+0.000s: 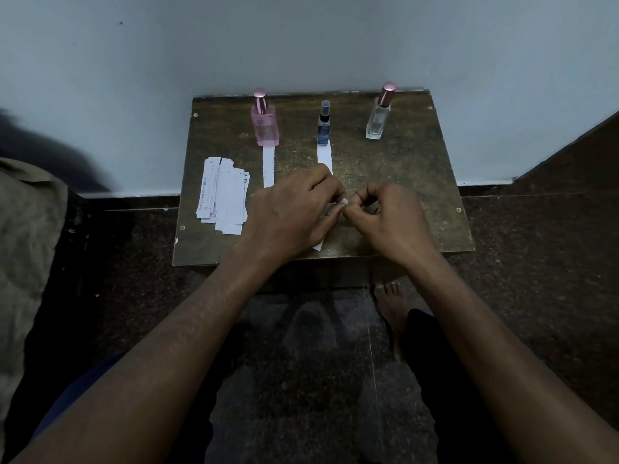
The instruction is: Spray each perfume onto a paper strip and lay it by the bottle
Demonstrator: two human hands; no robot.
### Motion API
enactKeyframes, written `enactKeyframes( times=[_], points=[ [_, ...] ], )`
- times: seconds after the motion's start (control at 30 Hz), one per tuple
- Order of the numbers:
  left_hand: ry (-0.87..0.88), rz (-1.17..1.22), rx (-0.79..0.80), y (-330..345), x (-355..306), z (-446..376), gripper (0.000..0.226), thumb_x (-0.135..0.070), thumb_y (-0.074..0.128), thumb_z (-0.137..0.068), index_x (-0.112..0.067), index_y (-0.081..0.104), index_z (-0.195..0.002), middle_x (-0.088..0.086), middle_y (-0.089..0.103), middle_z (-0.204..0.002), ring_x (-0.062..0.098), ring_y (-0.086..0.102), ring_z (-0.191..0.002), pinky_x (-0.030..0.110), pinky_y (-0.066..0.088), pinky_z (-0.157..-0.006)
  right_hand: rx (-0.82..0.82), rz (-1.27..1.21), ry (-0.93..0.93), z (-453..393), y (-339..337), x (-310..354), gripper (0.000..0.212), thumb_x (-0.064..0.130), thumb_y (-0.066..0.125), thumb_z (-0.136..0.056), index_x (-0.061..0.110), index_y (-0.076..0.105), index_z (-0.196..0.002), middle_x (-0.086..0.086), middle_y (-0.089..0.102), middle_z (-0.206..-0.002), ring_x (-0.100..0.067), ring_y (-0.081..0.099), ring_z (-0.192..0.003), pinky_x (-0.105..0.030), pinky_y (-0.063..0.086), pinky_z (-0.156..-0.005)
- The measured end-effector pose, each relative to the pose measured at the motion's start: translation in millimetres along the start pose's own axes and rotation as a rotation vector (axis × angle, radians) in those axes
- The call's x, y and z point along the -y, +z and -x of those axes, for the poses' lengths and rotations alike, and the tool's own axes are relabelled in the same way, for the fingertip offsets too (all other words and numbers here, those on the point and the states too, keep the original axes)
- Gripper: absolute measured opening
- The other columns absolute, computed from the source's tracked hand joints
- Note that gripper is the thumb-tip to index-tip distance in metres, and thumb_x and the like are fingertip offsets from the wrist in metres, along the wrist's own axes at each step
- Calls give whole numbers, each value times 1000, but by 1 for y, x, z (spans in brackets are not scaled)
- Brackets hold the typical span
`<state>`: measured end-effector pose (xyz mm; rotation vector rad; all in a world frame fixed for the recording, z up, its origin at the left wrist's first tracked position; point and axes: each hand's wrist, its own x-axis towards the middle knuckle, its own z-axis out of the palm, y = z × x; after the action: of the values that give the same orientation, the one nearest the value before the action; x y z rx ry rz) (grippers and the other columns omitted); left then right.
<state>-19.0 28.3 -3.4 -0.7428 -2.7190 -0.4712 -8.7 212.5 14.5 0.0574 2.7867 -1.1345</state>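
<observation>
Both hands meet over tabletop (418, 169): left hand (291, 209) and right hand (388, 216) fingers pinch strip (318, 244); clear bottle (378, 118) stripless. Paper light, flimsy; best pinched at end.

Three bottles stand in a row along the far edge of the surface (418, 195): left bottle (265, 123), middle bottle (324, 128), right bottle (378, 118). A paper strip (268, 169) lies just near of the left bottle, another strip (324, 157) near of the middle one. A pile of strips (222, 195) lies at the left.
</observation>
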Motion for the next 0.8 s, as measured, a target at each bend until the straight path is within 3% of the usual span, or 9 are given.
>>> enactKeyframes(
  times=[0.23, 0.33, 0.47, 0.57, 0.67, 0.8],
  points=[
    [8, -56, -31, -1, -5, 2, 21, -42, 56, -105, -25, 68, -105, -4, 65, -106, 18, 65, -91, 32, 41, -56, 72, 13, 8, 0, -4, 0, 22, 39, 70, -95, 24, 71, -78, 6, 74, -77, -13, 71, -73, -47, 61, -78],
    [-93, -7, -83, -5, -5, -2, 20, -41, 61, -105, -23, 70, -103, -6, 65, -104, 14, 62, -83, 27, 37, -57, 193, 110, -39, 9, 5, 5, 15, 33, 73, -90, 25, 74, -78, 9, 74, -76, -8, 70, -73, -43, 61, -78],
    [-284, 330, -94, -9, -1, -7, 15, -36, 71, -98, -21, 70, -98, -9, 67, -96, 8, 61, -79, 27, 47, -65, 273, 157, -93, 17, 5, 9, 10, 38, 78, -77, 31, 74, -70, 17, 71, -67, 0, 65, -63, -32, 57, -68],
    [-379, 624, -3, -8, 0, -9, 6, -24, 76, -96, -19, 73, -97, -7, 70, -86, 11, 65, -76, 27, 54, -72, 397, 225, -183, 18, -4, 7, 10, 42, 76, -80, 34, 81, -78, 19, 73, -71, -1, 66, -68, -35, 58, -72],
    [-438, 721, 69, -3, 3, -7, 4, -25, 75, -98, -26, 77, -102, -13, 69, -80, 2, 61, -71, 16, 49, -70, 370, 253, -199, 21, -3, 5, 19, 49, 79, -81, 33, 77, -71, 17, 72, -69, -4, 67, -68, -39, 60, -72],
    [-442, 745, 86, -1, 7, -7, 8, -30, 75, -98, -23, 78, -99, -8, 73, -84, 3, 61, -71, 20, 49, -69, 285, 212, -202, 17, -3, 1, 29, 45, 91, -72, 31, 66, -68, 19, 70, -71, 0, 65, -67, -36, 58, -68]
  ],
)
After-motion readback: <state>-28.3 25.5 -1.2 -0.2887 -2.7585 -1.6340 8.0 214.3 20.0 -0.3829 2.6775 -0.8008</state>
